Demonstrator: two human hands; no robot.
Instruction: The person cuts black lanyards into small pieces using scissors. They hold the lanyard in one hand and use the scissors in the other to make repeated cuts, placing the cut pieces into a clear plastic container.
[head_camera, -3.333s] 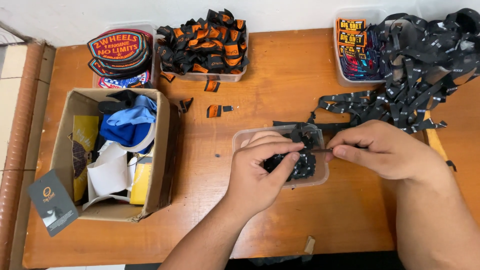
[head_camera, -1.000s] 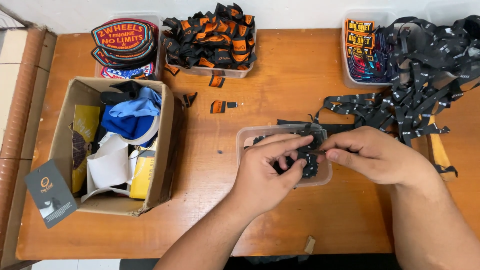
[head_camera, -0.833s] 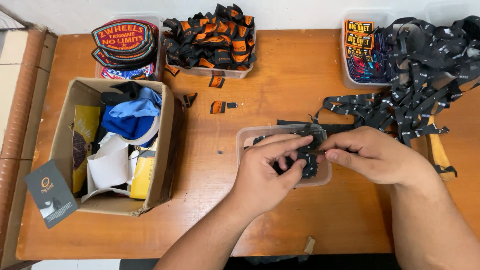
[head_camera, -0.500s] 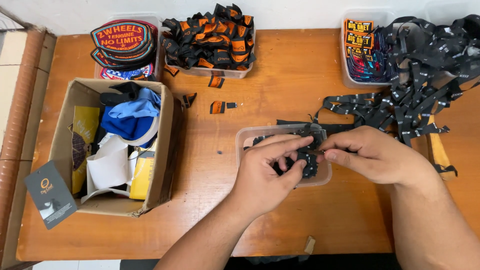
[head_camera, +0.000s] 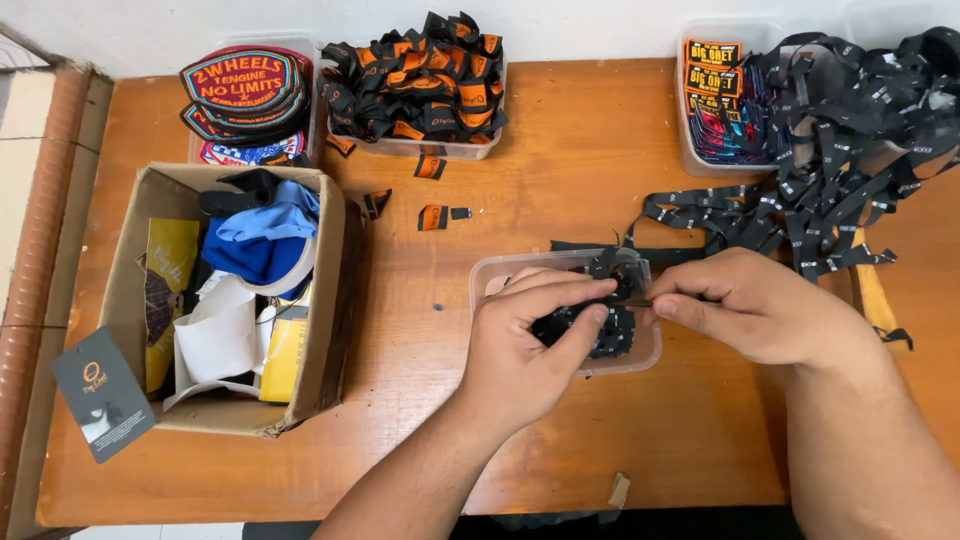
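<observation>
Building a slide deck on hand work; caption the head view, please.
Both hands, left and right, pinch small black pieces over a clear tray on a wooden table.

I note an orange-brown wood-grain tabletop (head_camera: 560, 150). The clear tray (head_camera: 640, 352) under my hands holds small black labels (head_camera: 610, 335). The ribbon pile (head_camera: 840, 150) is black with small white markings. The folded tags (head_camera: 420, 80) are black and orange. The stacked patches (head_camera: 240, 90) are dark with red borders and orange lettering. The cardboard box (head_camera: 120, 290) is tan, containing blue cloth (head_camera: 265, 240) and yellow packaging (head_camera: 285, 355).
</observation>
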